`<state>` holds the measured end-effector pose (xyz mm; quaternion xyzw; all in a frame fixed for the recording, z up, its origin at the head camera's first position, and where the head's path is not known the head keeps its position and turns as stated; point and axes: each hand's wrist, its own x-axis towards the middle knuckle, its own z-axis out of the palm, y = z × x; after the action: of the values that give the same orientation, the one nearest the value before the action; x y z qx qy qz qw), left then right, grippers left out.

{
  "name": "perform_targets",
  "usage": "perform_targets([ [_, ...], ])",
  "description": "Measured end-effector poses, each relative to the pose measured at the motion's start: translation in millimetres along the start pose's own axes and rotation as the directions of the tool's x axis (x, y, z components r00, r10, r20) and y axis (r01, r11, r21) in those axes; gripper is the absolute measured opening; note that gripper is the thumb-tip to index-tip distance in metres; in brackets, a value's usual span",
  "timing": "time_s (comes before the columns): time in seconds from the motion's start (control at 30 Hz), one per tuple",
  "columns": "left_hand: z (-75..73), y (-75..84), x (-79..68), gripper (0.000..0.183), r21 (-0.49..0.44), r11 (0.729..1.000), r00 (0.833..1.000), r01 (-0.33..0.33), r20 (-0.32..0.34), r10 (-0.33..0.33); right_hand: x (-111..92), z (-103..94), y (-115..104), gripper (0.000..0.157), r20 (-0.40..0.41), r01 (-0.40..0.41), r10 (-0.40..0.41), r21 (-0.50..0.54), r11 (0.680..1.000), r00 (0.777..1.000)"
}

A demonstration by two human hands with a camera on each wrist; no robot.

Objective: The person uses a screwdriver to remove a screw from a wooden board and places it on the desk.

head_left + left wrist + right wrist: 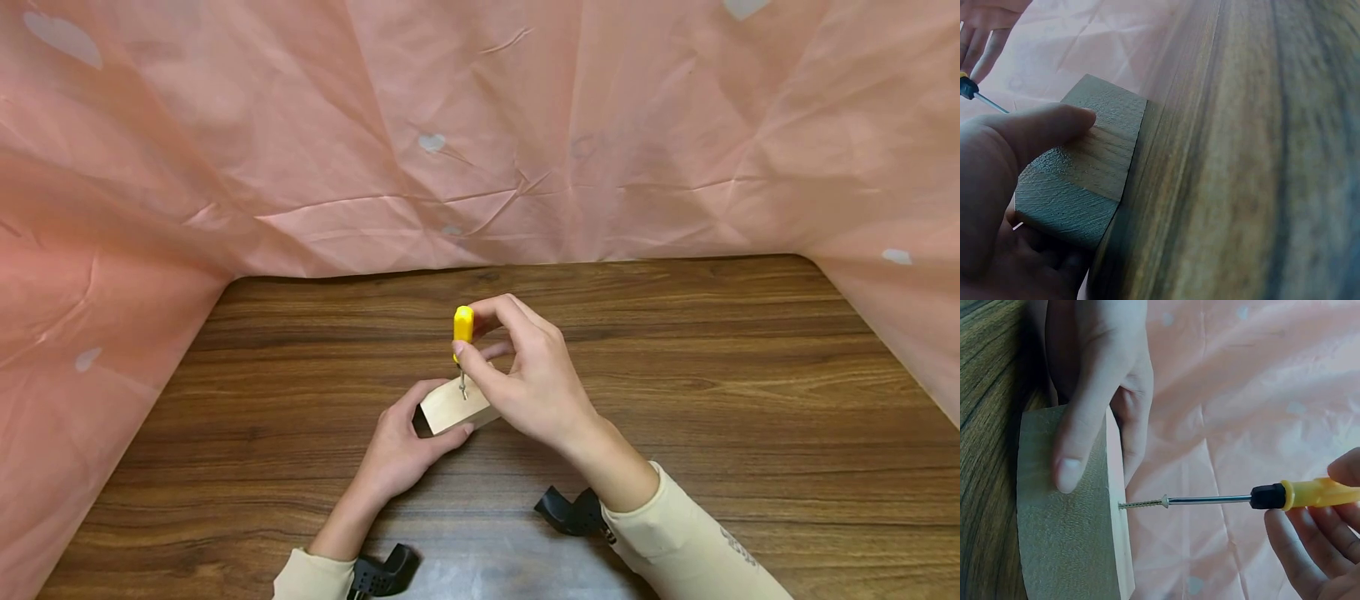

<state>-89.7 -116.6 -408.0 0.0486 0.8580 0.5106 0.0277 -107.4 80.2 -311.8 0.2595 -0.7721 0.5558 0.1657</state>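
Note:
A pale wooden block [446, 407] rests on the table, and my left hand [402, 442] grips it with the thumb along its near side. In the left wrist view the thumb lies across a face of the block [1105, 134]. My right hand [536, 379] pinches the yellow handle of a screwdriver [463, 323], held upright over the block. In the right wrist view the tip of the screwdriver [1210, 500] meets the head of a screw [1144, 504]. The screw's point is in the block's top face, with most of its thread showing.
The wood-grain table [720, 358] stretches around both hands. A pink cloth [562, 125] with pale hearts hangs along the back and sides. Black wrist mounts [572, 510] stick out from both sleeves near the front.

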Motion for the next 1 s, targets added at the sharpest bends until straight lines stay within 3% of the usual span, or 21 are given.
perform_targets([
  [0.33, 0.5, -0.3, -0.1, 0.053, 0.003, 1.0, 1.0, -0.007, 0.0, 0.007, -0.6, 0.5, 1.4, 0.024, -0.028, 0.061, -0.061, -0.014, 0.998, 0.998],
  [0.57, 0.3, -1.4, 0.1, 0.054, -0.006, 1.0, 1.0, -0.004, -0.003, 0.004, -0.4, 0.4, 0.7, 0.031, -0.014, 0.025, -0.025, -0.015, 1.0, 1.0],
  [0.7, 0.1, -1.3, -0.4, 0.054, -0.01, 1.0, 1.0, -0.003, -0.004, 0.003, -1.2, 1.0, 0.4, 0.027, -0.014, 0.034, -0.034, -0.027, 0.999, 0.999],
  [1.0, 0.6, -0.9, -0.2, 0.053, -0.003, 1.0, 1.0, -0.005, -0.001, 0.005, -1.9, 3.8, 2.6, 0.025, -0.057, 0.122, -0.126, -0.072, 0.99, 0.99],
])
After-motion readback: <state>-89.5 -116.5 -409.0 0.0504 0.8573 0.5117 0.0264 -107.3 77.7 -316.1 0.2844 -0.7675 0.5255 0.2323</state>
